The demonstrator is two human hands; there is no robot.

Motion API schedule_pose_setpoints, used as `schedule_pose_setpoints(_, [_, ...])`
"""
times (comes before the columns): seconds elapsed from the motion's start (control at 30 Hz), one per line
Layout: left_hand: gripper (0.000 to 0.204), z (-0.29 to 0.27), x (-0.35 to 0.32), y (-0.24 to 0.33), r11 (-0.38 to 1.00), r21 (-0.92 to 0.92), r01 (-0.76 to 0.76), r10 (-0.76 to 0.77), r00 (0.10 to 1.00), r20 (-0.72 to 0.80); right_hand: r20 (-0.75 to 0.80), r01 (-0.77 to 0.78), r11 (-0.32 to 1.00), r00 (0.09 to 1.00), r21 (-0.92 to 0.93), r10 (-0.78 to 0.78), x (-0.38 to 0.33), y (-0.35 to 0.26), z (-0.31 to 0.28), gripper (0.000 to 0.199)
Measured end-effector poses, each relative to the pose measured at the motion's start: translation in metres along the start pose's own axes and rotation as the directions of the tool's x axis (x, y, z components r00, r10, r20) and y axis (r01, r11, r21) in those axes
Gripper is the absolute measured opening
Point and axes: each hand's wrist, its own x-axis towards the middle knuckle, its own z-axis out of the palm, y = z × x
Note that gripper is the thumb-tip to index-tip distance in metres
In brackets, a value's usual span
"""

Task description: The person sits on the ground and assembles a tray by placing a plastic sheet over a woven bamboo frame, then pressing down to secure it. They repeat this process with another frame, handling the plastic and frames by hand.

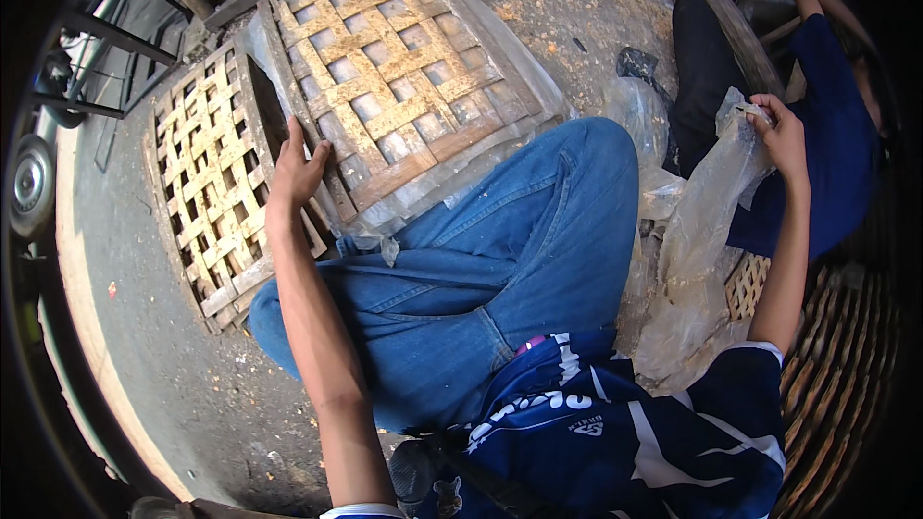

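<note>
My left hand (300,169) rests with fingers apart at the near left corner of a large woven bamboo tray (433,156) in a wooden frame. Clear plastic sheeting (409,214) sticks out from under that tray. Close beside my left wrist is a second, smaller woven lattice tray (226,293), which looks stacked on others. Out to the right, my right hand (781,137) pinches the upper end of a long, crumpled, clear plastic sheet (687,259). The sheet hangs down beside my bent knee, its lower end lying on the ground.
A person in dark clothes (817,163) sits close on my right. Stacked wavy-edged trays (836,384) stand at the lower right. More crumpled plastic (635,115) and a black plastic scrap (636,64) lie on the crumb-strewn ground (548,0). A vehicle wheel (32,187) shows at far left.
</note>
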Motion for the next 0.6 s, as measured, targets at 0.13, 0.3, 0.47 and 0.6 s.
schedule_pose_setpoints(0.13, [0.083, -0.003, -0.003, 0.004, 1.0, -0.007, 0.017, -0.016, 1.0, 0.011, -0.106, 0.039, 0.998, 0.993, -0.053, -0.044, 0.023, -0.021, -0.023, 0.029])
schedule_pose_setpoints(0.3, [0.083, -0.001, -0.003, 0.005, 1.0, -0.002, 0.0, 0.0, 1.0, -0.008, -0.226, 0.092, 0.989, 0.967, -0.113, -0.116, 0.059, -0.027, -0.057, 0.032])
schedule_pose_setpoints(0.47, [0.083, 0.0, 0.0, -0.002, 0.998, 0.055, 0.033, -0.033, 0.999, -0.003, -0.287, 0.225, 0.954, 0.917, -0.198, -0.276, 0.118, -0.039, -0.079, 0.037])
schedule_pose_setpoints(0.6, [0.083, -0.001, -0.003, 0.011, 1.0, 0.011, 0.027, -0.027, 1.0, 0.016, -0.3, 0.303, 0.912, 0.874, -0.275, -0.381, 0.181, -0.059, -0.096, 0.038])
